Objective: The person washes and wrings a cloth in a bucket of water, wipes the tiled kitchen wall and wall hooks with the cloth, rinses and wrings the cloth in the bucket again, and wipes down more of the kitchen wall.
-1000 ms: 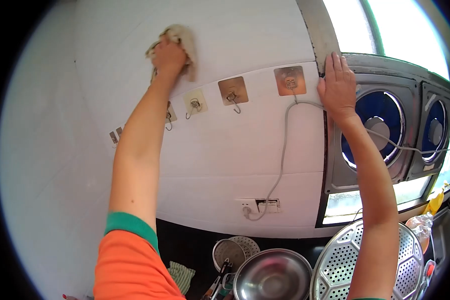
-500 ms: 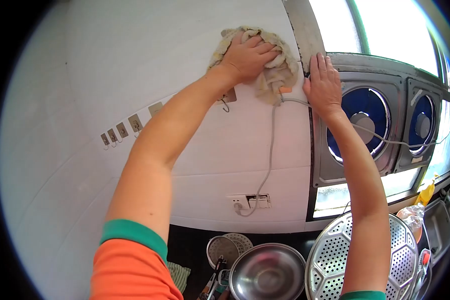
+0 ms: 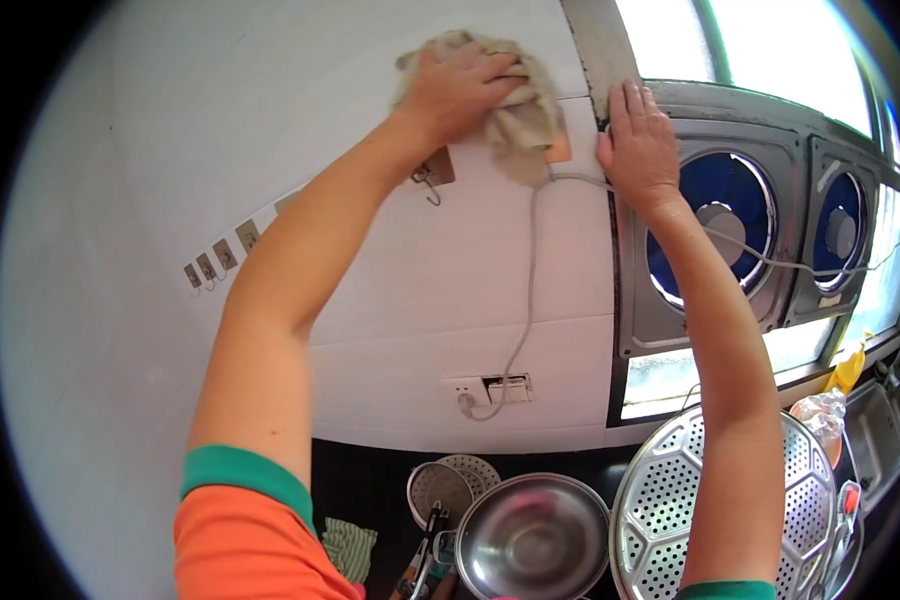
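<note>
Holding cloth [image 3: 525,120] to wall [image 3: 440,270] under spread left fingers [image 3: 492,68], planting flat right fingers [image 3: 637,103] on window frame [image 3: 598,50]; prob mid-wipe, can't tell done from undone

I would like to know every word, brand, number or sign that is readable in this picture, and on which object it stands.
There is no readable text in view.
Right-hand fan: pale patches on its frame, maybe stickers, too small and blurred to read.
Wall socket: too small to make out any marking.
Cloth: no lettering visible.
</note>
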A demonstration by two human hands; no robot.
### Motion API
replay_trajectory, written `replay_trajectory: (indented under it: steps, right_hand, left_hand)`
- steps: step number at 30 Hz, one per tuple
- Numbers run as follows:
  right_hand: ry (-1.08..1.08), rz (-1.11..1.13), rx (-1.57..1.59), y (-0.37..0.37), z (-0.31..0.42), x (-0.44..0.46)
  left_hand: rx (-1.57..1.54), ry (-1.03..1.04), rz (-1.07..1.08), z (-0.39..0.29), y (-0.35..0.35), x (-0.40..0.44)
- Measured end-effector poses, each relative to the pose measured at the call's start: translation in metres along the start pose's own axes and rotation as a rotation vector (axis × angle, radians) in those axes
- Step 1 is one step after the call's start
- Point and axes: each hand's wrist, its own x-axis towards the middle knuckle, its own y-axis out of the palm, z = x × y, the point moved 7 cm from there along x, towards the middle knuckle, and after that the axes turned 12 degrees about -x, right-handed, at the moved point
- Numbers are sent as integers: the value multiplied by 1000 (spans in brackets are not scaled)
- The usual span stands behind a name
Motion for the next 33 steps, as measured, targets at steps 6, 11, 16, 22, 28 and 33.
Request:
replay_trajectory:
  steps: [6,11,16,22,28,33]
  right_hand:
    - [44,10,-24,3,3,-1]
    - [15,36,-25,4,0,-2]
    - [-1,15,-20,-1,0,-1]
    - [2,0,-3,1,0,-2]
    - [35,-41,-13,3,6,-3]
    - [28,13,-18,4,3,-2]
  left_hand:
    - [38,-208,-5,-19,7,39]
    - [-94,-175,42,-29,-7,51]
    - [-35,-56,-94,13,8,-34]
    - [132,-95,25,59,-6,-123]
    - [-131,-172,-15,10,1,-69]
    - [-115,-181,-70,-15,19,-22]
